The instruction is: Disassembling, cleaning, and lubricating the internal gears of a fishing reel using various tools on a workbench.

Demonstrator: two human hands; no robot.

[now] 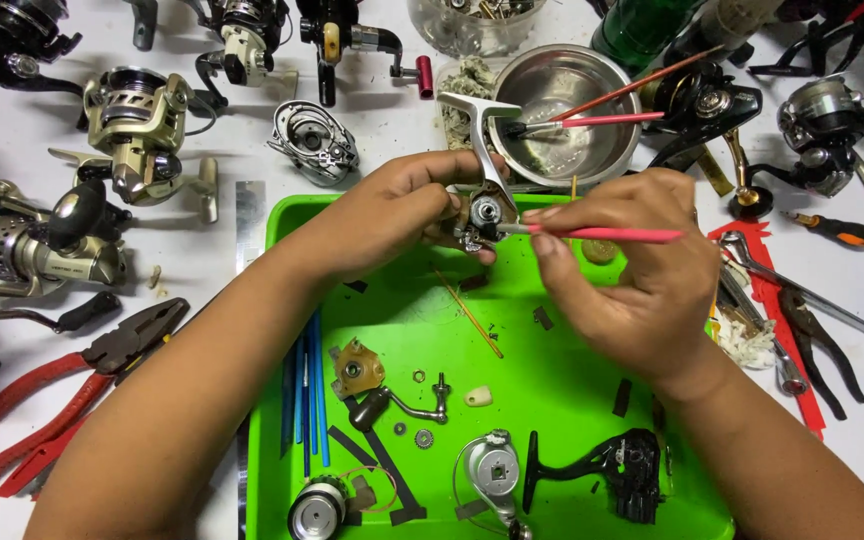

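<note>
The reel body (pixel 479 205), a small silver piece with a long foot sticking up, sits above the far end of the green tray (pixel 552 400), gripped in the left hand (pixel 392 215), whose fingers are wrapped firmly around its lower part. The right hand (pixel 637 275) pinches a thin red brush (pixel 607 234) between thumb and fingertips, and the tip of the brush touches the gearing in the reel body. Just behind the hands stands a steel bowl (pixel 567 115) with two more brushes resting in it. On the tray, nearer to the person, lie loose parts: a tan gear housing (pixel 356 368), a crank handle (pixel 397 402), a silver side plate (pixel 492 470), a spool (pixel 317 510) and a black frame piece (pixel 617 470). Left of the tray, red-handled pliers (pixel 52 400) lie on the white table (pixel 202 260) among several whole fishing reels (pixel 137 125).
</note>
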